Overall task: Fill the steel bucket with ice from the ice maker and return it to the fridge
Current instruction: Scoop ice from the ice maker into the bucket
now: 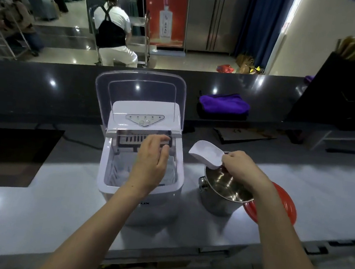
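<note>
Steel bucket (226, 193) sits at three o'clock of the open ice maker (143, 152), right hand (243, 168) pinching the scoop (206, 154) over its rim, left hand (152, 157) loose-fingered inside the maker, and any tilt could spill cubes onto the counter (182, 231).

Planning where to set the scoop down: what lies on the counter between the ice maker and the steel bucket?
Nothing: the head view shows a bare strip of grey counter between the ice maker and the steel bucket; the white scoop is held above.

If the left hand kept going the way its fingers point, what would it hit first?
Probably the grey slotted part at the back of the ice maker; the left hand looks almost on it, though depth is unclear.
</note>
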### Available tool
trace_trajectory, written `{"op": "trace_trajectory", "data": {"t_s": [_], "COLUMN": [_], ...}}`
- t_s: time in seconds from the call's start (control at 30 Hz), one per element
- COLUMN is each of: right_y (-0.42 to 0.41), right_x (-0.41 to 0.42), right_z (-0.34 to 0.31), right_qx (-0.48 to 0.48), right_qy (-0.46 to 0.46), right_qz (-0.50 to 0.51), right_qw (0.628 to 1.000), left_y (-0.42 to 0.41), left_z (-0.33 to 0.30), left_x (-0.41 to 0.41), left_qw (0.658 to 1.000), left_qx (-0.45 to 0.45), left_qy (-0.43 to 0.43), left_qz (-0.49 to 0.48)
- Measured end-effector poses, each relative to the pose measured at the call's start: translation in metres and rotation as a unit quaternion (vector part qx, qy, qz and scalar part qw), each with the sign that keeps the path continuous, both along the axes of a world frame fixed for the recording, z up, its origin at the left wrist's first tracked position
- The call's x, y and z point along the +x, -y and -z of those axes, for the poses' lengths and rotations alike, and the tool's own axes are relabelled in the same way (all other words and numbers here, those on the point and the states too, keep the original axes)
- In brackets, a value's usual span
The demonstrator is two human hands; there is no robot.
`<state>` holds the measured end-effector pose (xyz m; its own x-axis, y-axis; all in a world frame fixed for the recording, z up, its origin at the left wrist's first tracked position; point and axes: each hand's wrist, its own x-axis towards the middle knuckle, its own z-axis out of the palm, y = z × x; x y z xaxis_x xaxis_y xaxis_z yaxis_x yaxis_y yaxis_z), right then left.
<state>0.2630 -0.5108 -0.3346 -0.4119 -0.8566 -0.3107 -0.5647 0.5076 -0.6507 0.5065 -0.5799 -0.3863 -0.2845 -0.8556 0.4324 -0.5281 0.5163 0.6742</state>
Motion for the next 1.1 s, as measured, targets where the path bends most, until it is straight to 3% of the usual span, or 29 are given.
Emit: {"op": "trace_trajectory", "data": {"t_s": [0.27, 0.57, 0.77, 1.1], "right_y": [-0.021, -0.028, -0.027, -0.023], "right_x": [-0.05, -0.054, -0.061, -0.04], "right_z": [0.037, 0.058, 0.06, 0.026], "right_qx": [0.053, 0.09, 0.062, -0.069], "right_qy": [-0.043, -0.124, -0.094, 0.013], "right_qz": [0.063, 0.055, 0.07, 0.048], "right_qw": [0.996, 0.987, 0.991, 0.996], "left_y": [0.0, 0.002, 0.0, -0.008], "left_z": [0.005, 0.008, 0.005, -0.002], "left_x": [-0.022, -0.023, -0.022, -0.005], "left_qw": [0.999, 0.998, 0.999, 0.999], "left_qx": [0.006, 0.014, 0.024, 0.011], "left_qy": [0.038, 0.059, 0.039, 0.01], "left_qz": [0.033, 0.023, 0.009, -0.046]}}
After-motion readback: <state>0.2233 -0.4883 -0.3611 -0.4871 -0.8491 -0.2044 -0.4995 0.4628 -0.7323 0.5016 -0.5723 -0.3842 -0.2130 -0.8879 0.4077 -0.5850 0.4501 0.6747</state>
